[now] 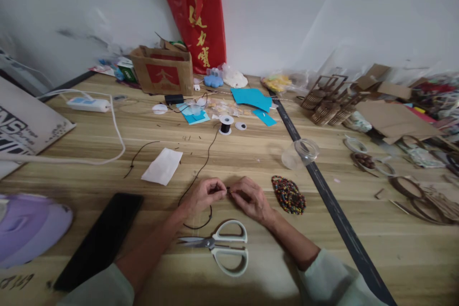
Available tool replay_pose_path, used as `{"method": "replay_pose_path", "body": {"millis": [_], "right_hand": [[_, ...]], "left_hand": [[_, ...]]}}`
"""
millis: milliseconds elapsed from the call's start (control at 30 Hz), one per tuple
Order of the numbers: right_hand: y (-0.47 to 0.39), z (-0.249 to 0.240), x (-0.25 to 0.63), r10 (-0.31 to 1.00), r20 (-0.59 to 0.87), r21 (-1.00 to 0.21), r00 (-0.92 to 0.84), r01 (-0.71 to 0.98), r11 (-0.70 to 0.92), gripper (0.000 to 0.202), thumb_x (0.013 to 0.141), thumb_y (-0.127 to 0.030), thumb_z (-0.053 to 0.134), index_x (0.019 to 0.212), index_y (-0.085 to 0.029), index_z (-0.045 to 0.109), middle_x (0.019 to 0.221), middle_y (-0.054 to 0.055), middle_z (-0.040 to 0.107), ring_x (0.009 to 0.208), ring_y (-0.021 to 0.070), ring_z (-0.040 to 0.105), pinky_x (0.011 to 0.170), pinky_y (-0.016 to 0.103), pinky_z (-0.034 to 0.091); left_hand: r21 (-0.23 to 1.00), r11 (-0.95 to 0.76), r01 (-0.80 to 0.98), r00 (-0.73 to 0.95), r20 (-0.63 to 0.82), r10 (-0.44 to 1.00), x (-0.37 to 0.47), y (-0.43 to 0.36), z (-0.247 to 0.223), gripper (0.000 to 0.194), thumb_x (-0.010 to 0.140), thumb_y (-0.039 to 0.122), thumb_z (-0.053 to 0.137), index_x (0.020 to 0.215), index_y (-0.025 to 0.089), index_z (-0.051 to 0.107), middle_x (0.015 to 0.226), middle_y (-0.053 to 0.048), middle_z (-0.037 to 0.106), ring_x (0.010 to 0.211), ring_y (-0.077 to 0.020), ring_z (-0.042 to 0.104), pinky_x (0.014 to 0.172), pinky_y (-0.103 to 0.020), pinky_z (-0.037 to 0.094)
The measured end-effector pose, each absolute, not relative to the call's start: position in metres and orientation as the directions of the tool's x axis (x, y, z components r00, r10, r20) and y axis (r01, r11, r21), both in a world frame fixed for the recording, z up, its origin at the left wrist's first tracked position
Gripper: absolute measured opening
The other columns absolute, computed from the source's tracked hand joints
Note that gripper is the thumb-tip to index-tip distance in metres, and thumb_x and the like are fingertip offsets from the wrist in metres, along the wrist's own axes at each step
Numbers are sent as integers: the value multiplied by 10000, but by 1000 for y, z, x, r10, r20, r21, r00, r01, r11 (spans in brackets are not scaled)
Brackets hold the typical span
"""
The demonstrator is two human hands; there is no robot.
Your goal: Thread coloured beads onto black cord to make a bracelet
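Observation:
My left hand (206, 194) and my right hand (252, 199) meet at mid-table, fingertips nearly touching. Each is closed in a pinch on a black cord (196, 175), with a small dark knot or bead between them. The cord loops below my left hand and runs back toward a white spool of black thread (225, 125). White-handled scissors (230, 237) lie just below my hands, blades pointing left. To the right of my right hand sits a coil of multicoloured beads (289, 195).
A black phone (100, 239) and a purple object (34, 229) lie at left. White paper (162, 166), a loose cord, blue sheets (252, 99) and a clear round container (306, 151) lie farther back. Small woven baskets (328, 105) stand at right, boxes and a red bag (199, 24) behind.

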State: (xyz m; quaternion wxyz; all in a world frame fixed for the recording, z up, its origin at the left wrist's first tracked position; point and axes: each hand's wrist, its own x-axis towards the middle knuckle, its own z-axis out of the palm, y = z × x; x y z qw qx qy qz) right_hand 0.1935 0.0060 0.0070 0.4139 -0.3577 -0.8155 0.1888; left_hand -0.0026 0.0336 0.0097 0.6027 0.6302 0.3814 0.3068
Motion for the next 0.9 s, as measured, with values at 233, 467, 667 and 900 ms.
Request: {"method": "replay_pose_path", "body": {"millis": [233,467,667,900], "right_hand": [[6,6,192,737,558,-613,-382,410,676,84,908,-215,527,863,-184,591,762,62,628,706,163,569,635,278,472],[5,5,192,752,540,-638,-379,399,659,64,895,-210,536,864,-184,585,761,61,625,705,164,573,633,274,473],[5,5,192,755,531,-644,-385,395,655,79,901,-228,534,856,-186,582,762,59,625,709,164,575,637,276,475],[5,5,192,754,528,-644,-391,393,656,57,894,-211,539,864,-187,581,771,61,627,708,162,571,638,275,472]], "left_hand": [[993,1,122,520,-65,852,-3,33,11,150,740,273,652,716,132,610,631,18,544,609,-116,477,585,-226,370],[990,-23,137,511,-51,858,-2,32,10,110,740,234,645,715,129,620,638,15,561,607,-110,486,578,-217,379],[989,-46,140,516,-33,856,-2,32,9,120,740,246,648,705,134,624,625,15,565,594,-113,488,561,-214,378],[983,-58,172,518,-40,854,-2,32,9,125,747,251,631,713,132,620,633,11,560,598,-117,486,568,-221,373]]}}
